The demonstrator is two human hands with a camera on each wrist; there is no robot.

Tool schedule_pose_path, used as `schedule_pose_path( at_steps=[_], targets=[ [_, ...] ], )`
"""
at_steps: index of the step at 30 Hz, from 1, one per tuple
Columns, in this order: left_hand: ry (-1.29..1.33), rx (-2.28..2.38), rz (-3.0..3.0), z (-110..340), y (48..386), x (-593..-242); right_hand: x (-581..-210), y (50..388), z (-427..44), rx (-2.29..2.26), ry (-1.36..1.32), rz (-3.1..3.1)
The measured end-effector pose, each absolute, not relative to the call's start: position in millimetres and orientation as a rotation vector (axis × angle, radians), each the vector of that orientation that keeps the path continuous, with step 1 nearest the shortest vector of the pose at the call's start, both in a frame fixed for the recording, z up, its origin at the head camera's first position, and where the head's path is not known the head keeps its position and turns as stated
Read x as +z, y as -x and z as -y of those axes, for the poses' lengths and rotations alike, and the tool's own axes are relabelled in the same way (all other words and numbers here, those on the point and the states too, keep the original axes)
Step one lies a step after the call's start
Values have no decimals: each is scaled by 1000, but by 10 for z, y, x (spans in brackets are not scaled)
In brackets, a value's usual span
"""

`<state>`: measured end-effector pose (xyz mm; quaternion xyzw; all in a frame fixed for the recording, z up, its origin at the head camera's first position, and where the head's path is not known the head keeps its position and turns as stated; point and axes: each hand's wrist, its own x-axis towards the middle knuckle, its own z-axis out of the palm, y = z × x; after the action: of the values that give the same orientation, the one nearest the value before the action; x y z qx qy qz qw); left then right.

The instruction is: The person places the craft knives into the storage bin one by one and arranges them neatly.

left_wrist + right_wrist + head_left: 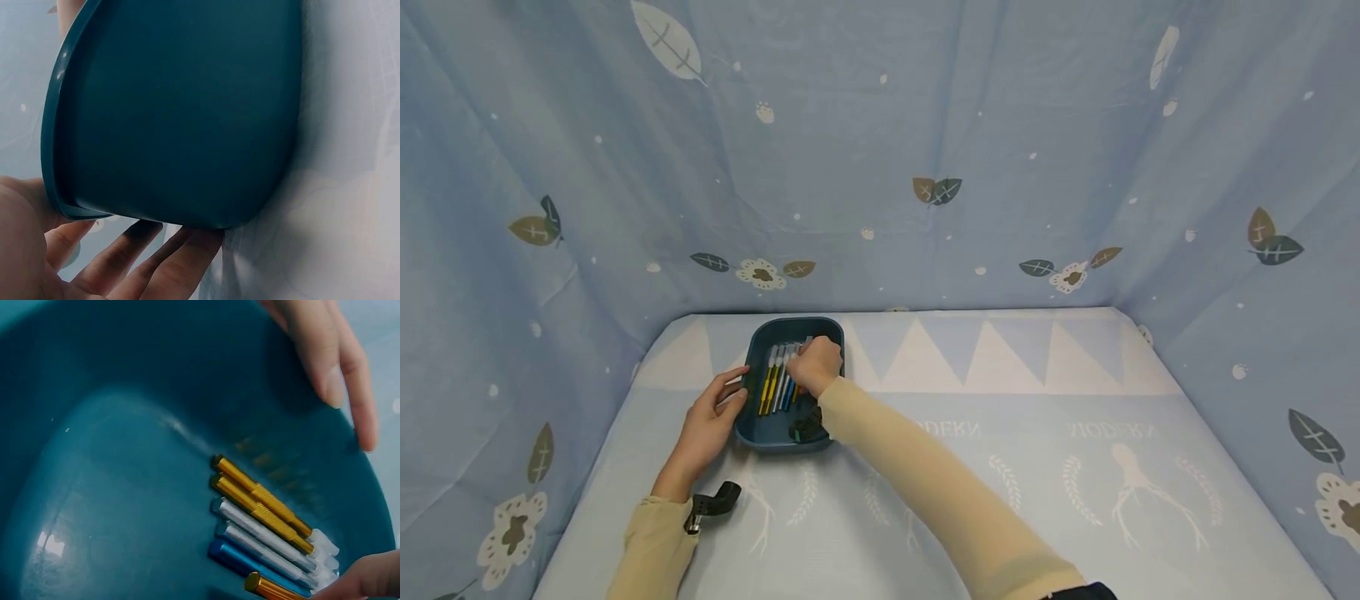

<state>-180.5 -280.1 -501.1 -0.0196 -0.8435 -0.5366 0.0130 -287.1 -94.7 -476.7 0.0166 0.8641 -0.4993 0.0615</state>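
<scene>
A dark teal tray (782, 444) stands at the back left of the table. In it several craft knives (265, 512) with knurled metal handles and whitish caps lie side by side: gold, silver and blue. My right hand (818, 365) reaches into the tray and pinches an orange craft knife (272, 587) at its capped end, beside the blue one. The fingertips in that grip are partly hidden. My left hand (711, 421) is at the tray's left side, its extended fingers (181, 265) touching the outer wall.
A dark object (807, 427) shows in the tray's front right part, under my right wrist; its kind is unclear. A black camera mount (715, 500) sticks out from my left wrist. The printed tablecloth (1037, 483) extends right, and a blue curtain (880, 150) hangs behind.
</scene>
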Motion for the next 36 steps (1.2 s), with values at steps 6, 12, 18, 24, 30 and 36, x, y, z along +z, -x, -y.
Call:
schedule_pose_path(
  at_steps=[6, 12, 18, 24, 30, 36],
  targets=[
    [63, -1673, 2622, 2776, 1790, -5019, -4700, 2830, 940, -1466, -75, -2600],
    [59, -1672, 2627, 2762, 1792, -5009, -4699, 2837, 932, -1430, -76, -2604],
    [56, -1678, 2627, 2752, 1783, -5015, -4684, 2805, 916, -1418, -87, -2595],
    [59, -1672, 2626, 2745, 1767, -5029, -4719, 2815, 921, -1387, -113, -2606],
    [48, -1670, 2619, 2777, 1769, -5030, -4711, 2815, 970, -1350, -71, -2635],
    [47, -1615, 2619, 2800, 1746, -4998, -4553, 2755, 961, -1350, 128, -2648]
  ],
)
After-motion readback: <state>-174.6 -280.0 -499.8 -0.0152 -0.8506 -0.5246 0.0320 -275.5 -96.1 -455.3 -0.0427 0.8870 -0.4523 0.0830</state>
